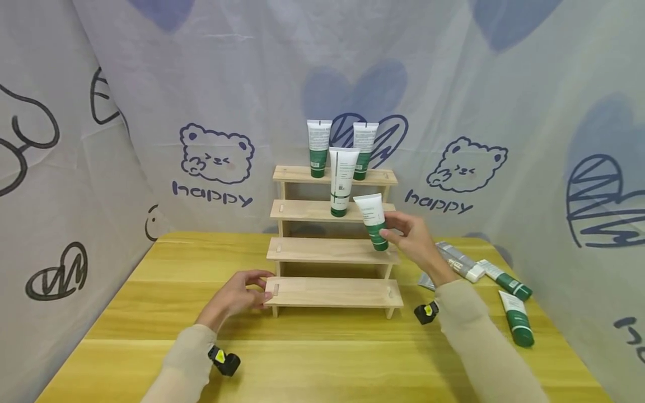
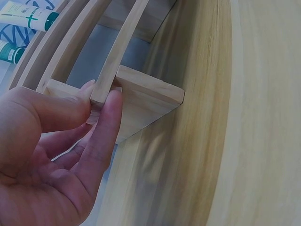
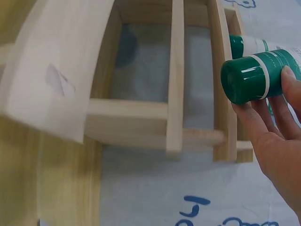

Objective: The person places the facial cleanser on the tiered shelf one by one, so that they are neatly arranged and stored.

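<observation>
A stepped wooden display rack (image 1: 332, 292) stands on the table. At its left end my left hand (image 1: 241, 296) pinches the edge of the lowest board; the left wrist view shows thumb and finger on either side of that board (image 2: 117, 54). My right hand (image 1: 415, 238) grips a white and green squeeze tube (image 1: 373, 220), tilted, in front of the rack's right side. Its green cap (image 3: 237, 81) faces the right wrist camera. Two similar tubes (image 1: 318, 148) (image 1: 365, 148) stand upright on the top step. A taller tube (image 1: 344, 182) stands on the step below.
On the table right of the rack lie a grey and white tube (image 1: 459, 262) and two white and green tubes (image 1: 505, 279) (image 1: 517, 319). My right forearm partly covers that group. A printed cloth (image 1: 282, 67) hangs behind the table and at its sides.
</observation>
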{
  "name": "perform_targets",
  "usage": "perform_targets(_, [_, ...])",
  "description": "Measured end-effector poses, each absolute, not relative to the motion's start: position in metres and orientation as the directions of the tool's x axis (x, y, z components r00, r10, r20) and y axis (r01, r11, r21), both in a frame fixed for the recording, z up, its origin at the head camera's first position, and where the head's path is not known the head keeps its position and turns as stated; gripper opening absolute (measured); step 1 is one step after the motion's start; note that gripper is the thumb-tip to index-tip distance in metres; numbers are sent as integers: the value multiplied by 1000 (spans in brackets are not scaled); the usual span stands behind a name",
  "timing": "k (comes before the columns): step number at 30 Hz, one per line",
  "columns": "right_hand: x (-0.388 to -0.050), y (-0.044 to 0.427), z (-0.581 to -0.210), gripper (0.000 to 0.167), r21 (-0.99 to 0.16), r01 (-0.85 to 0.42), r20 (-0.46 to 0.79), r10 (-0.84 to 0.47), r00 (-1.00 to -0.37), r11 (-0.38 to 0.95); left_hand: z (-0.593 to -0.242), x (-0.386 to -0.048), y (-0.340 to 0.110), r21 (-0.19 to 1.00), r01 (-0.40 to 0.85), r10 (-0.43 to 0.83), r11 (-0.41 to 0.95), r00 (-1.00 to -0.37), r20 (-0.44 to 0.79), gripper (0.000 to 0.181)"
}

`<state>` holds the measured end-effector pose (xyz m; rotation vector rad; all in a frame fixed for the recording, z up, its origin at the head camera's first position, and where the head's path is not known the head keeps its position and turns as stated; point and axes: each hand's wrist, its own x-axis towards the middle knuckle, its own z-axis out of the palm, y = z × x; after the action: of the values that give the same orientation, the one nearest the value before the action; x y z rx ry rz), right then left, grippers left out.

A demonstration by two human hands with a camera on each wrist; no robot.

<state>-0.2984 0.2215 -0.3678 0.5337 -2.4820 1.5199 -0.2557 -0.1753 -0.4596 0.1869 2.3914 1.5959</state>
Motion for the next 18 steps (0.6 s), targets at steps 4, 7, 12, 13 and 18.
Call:
perform_targets(4, [-299, 212, -372, 42, -838, -399, 342, -212, -916, 373, -459, -255, -176, 922, -33, 253, 386, -957, -141, 51])
perform_targets(7, [-298, 205, -375, 42, -844, -411, 354, -217, -910, 345, -459, -255, -176, 919, -28, 257, 393, -956, -139, 51])
perform_targets(12, [-298, 194, -378, 43, -848, -418, 363, -216, -906, 326, -459, -256, -176, 919, -24, 259, 393, -956, -136, 51])
perform_targets(13, [-298, 191, -379, 43, -849, -417, 363, -215, -907, 324, -459, -256, -176, 920, -25, 258, 392, -957, -136, 51])
perform_targets(18, [-297, 180, -380, 43, -860, -425, 371, -226, -901, 282, -459, -255, -176, 920, -23, 258, 390, -957, -134, 51])
